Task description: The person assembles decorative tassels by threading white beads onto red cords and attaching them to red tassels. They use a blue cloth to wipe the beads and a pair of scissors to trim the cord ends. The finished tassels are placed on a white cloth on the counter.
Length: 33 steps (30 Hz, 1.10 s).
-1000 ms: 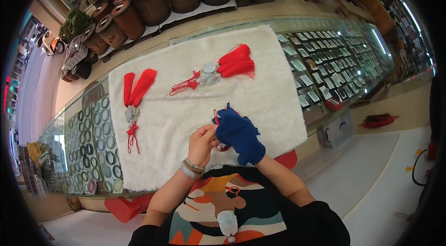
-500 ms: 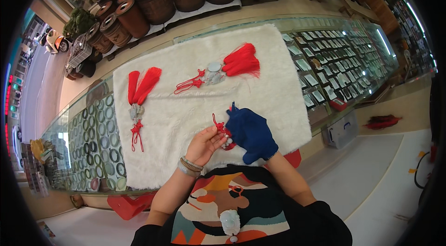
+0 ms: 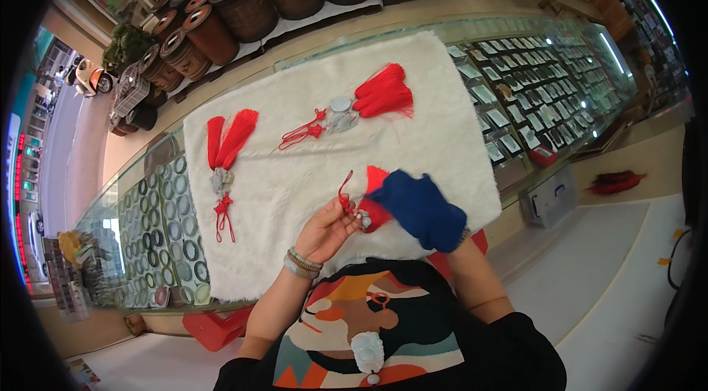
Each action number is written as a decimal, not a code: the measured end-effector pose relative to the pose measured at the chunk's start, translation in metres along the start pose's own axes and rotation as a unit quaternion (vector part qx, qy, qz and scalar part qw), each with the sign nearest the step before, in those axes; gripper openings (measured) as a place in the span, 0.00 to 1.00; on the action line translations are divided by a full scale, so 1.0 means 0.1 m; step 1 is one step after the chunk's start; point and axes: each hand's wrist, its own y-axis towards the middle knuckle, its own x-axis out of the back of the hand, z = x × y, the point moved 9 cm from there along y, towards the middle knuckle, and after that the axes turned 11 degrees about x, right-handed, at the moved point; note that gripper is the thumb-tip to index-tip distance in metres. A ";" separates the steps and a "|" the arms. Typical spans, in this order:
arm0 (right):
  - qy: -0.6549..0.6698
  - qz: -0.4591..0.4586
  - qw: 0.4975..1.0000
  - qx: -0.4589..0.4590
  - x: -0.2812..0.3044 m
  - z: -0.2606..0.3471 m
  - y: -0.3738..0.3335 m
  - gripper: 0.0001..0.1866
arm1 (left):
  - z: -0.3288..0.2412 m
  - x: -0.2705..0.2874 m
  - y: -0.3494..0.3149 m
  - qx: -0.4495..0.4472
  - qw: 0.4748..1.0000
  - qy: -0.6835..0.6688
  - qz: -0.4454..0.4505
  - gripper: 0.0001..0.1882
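Note:
My left hand (image 3: 323,236) is closed, its fingertips pinching the red knotted cord of a tassel pendant (image 3: 364,220) just above its pale carved stones. The cord loop stands up past my fingers, and the red tassel spreads to the right. A dark blue cloth mitt (image 3: 426,215) covers my right hand, so its fingers are hidden; its tip overlaps the tassel's edge. Beyond my hands, a second tassel pendant (image 3: 342,115) lies on the white fluffy cloth (image 3: 295,181), tassel to the right. At the left lies a third tassel pendant (image 3: 221,181), tassel pointing away from me.
The white cloth lies over a glass display counter. Rows of green bangles (image 3: 151,232) show under the glass at the left, small carded pieces (image 3: 531,107) at the right. Lidded brown barrels (image 3: 245,7) line the far side. A clear plastic box (image 3: 552,198) stands right of the counter.
My mitted right hand has shifted to the right and turned, baring the red tassel it covered before. My left hand keeps its pinch on the cord, nearly in place.

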 end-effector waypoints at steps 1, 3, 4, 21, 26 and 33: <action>-0.062 0.047 0.996 -0.033 0.07 -0.04 -0.04 0.10 | -0.02 0.01 -0.02 -0.010 1.000 -0.003 -0.006 0.10; -0.188 0.052 0.981 -0.018 0.34 -0.06 -0.04 0.09 | -0.06 0.01 -0.06 -0.037 0.998 0.038 -0.017 0.10; -0.228 0.069 0.971 -0.022 0.41 -0.11 -0.04 0.08 | -0.08 0.02 -0.07 -0.053 0.997 0.050 -0.031 0.10; 0.149 -0.127 0.975 0.108 0.09 0.07 -0.38 0.33 | -0.15 0.22 -0.16 -0.137 0.959 0.212 -0.129 0.11; 0.218 -0.092 0.966 0.107 0.09 0.08 -0.36 0.34 | -0.18 0.17 -0.19 -0.163 0.921 0.308 -0.172 0.22; 0.263 -0.146 0.946 0.122 -0.02 0.22 -0.32 0.32 | -0.20 -0.04 -0.23 -0.213 0.887 0.369 -0.178 0.34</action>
